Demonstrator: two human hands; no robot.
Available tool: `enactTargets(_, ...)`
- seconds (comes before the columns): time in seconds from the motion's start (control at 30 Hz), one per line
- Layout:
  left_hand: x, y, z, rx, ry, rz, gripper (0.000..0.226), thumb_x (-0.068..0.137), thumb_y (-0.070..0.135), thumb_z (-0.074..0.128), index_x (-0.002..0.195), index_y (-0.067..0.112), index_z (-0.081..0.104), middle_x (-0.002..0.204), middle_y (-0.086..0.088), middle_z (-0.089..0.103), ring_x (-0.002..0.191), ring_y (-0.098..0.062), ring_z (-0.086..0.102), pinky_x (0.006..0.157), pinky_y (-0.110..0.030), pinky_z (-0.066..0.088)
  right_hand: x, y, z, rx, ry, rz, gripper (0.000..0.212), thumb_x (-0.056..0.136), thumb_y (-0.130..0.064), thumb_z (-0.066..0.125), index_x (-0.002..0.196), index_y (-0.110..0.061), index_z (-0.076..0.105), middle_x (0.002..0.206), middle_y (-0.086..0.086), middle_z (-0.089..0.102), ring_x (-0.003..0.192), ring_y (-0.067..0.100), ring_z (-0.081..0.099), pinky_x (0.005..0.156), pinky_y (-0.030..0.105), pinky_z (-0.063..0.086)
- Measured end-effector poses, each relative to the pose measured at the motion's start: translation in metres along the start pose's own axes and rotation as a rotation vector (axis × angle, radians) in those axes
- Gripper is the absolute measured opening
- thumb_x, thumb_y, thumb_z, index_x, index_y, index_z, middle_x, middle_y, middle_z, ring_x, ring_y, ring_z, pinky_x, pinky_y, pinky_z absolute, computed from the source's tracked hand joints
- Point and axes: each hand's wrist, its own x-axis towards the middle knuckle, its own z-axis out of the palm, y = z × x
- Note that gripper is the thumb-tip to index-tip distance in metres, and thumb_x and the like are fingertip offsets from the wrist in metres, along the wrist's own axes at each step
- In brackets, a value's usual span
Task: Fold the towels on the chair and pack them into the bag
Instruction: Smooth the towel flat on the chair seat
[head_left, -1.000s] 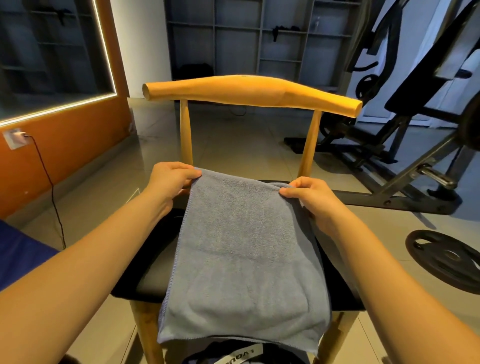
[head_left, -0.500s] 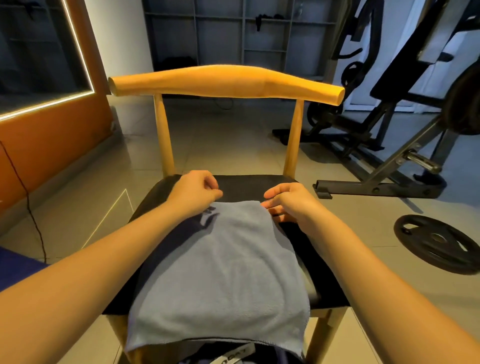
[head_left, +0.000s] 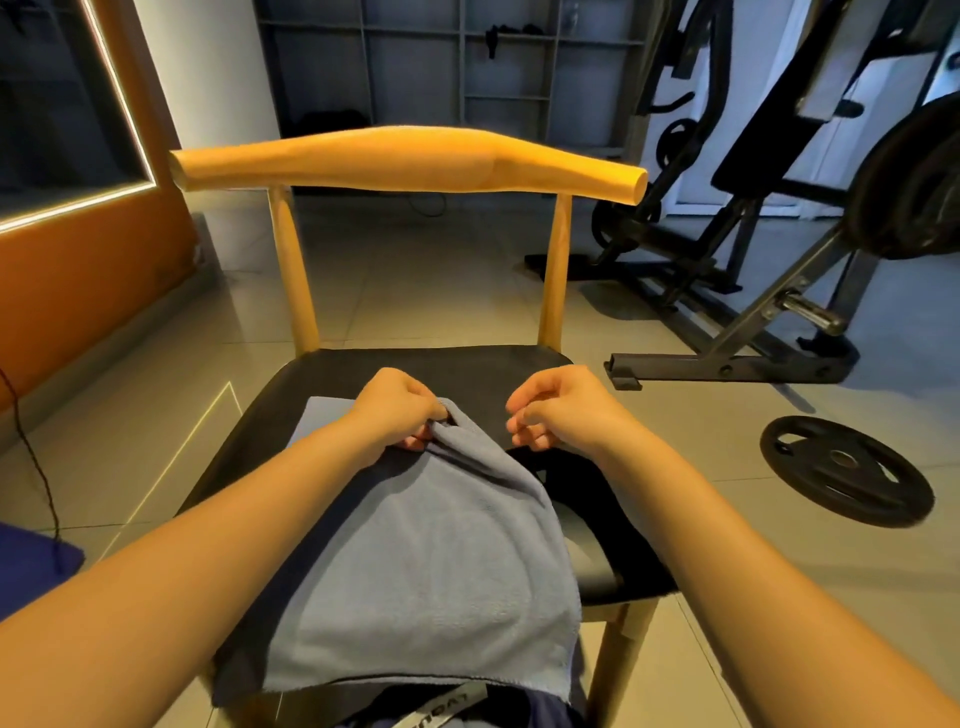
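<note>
Left hand (head_left: 397, 415) in pinch on towel (head_left: 431, 571)

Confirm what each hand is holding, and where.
Left hand pinches the grey towel at its bunched far edge. Right hand holds nothing, fingers curled.

both forearms reach forward; left hand (head_left: 399, 411) pinches the towel (head_left: 431, 551), right hand (head_left: 563, 410) curled, empty.

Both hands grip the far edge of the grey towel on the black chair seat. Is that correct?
No. In the head view only the left hand grips the far edge of the grey towel on the black chair seat; the right hand is beside it and holds nothing.
</note>
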Motion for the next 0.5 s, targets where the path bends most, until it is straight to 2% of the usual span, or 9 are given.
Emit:
enactTargets(0.1, -0.01, -0.004, -0.01, -0.187, -0.066, -0.114, 0.012, 0.092, 0.005, 0.067, 0.102, -0.001, 0.073, 0.074, -0.012, 0.071, 0.068, -0.021, 0.068, 0.069, -0.035, 0.063, 0.006, 0.007, 0.006, -0.192, 0.017, -0.038, 0.009, 0.085, -0.004, 0.072, 0.079, -0.009, 0.076, 0.068, 0.003, 0.072, 0.063, 0.014, 0.064, 0.065, 0.028, 0.058)
enactTargets(0.17, -0.014, -0.006, -0.014, -0.227, -0.104, -0.135, 0.013, 0.093, 0.007, 0.067, 0.104, 0.003, 0.072, 0.072, -0.009, 0.073, 0.065, -0.017, 0.07, 0.069, -0.034, 0.062, 0.006, 0.007, 0.019, -0.323, -0.017, -0.08, 0.007, 0.083, -0.018, 0.079, 0.078, -0.014, 0.078, 0.071, -0.002, 0.074, 0.068, 0.011, 0.067, 0.066, 0.027, 0.058)
enactTargets(0.23, -0.017, -0.008, -0.017, -0.223, -0.095, -0.089, 0.012, 0.093, 0.004, 0.066, 0.103, 0.004, 0.073, 0.078, -0.011, 0.074, 0.065, -0.017, 0.07, 0.067, -0.033, 0.06, 0.008, 0.005, 0.029, -0.417, -0.031, -0.099, 0.012, 0.083, -0.028, 0.081, 0.078, -0.017, 0.078, 0.077, 0.0, 0.075, 0.077, 0.014, 0.07, 0.072, 0.033, 0.062)
enactTargets(0.3, -0.018, -0.013, -0.018, -0.166, -0.071, 0.015, 0.012, 0.092, 0.001, 0.068, 0.1, 0.007, 0.074, 0.089, -0.016, 0.074, 0.075, -0.021, 0.072, 0.068, -0.033, 0.06, 0.011, 0.004, 0.033, -0.416, -0.074, -0.078, 0.012, 0.087, -0.025, 0.079, 0.081, -0.014, 0.079, 0.081, 0.004, 0.074, 0.08, 0.017, 0.069, 0.075, 0.036, 0.062)
enactTargets(0.37, -0.02, -0.022, -0.017, -0.037, -0.007, 0.152, 0.014, 0.088, 0.004, 0.074, 0.098, 0.013, 0.069, 0.088, -0.016, 0.073, 0.08, -0.026, 0.071, 0.072, -0.038, 0.061, 0.012, 0.002, 0.033, -0.361, -0.107, -0.028, 0.013, 0.09, -0.019, 0.075, 0.084, -0.007, 0.078, 0.085, 0.009, 0.074, 0.078, 0.019, 0.067, 0.075, 0.034, 0.06)
enactTargets(0.43, -0.025, -0.029, -0.01, 0.151, 0.173, 0.329, 0.019, 0.085, 0.012, 0.078, 0.09, 0.019, 0.06, 0.08, -0.008, 0.068, 0.076, -0.023, 0.066, 0.07, -0.038, 0.058, 0.011, 0.0, 0.032, -0.279, -0.105, 0.021, 0.017, 0.09, -0.016, 0.073, 0.088, 0.001, 0.076, 0.081, 0.012, 0.07, 0.072, 0.019, 0.061, 0.07, 0.031, 0.055)
enactTargets(0.5, -0.039, -0.027, -0.001, 0.28, 0.335, 0.512, 0.022, 0.084, 0.022, 0.078, 0.08, 0.021, 0.056, 0.074, 0.001, 0.059, 0.071, -0.016, 0.058, 0.064, -0.033, 0.049, 0.011, -0.003, 0.03, -0.187, -0.092, 0.054, 0.02, 0.09, -0.014, 0.07, 0.089, 0.006, 0.073, 0.074, 0.011, 0.062, 0.067, 0.017, 0.056, 0.064, 0.028, 0.052)
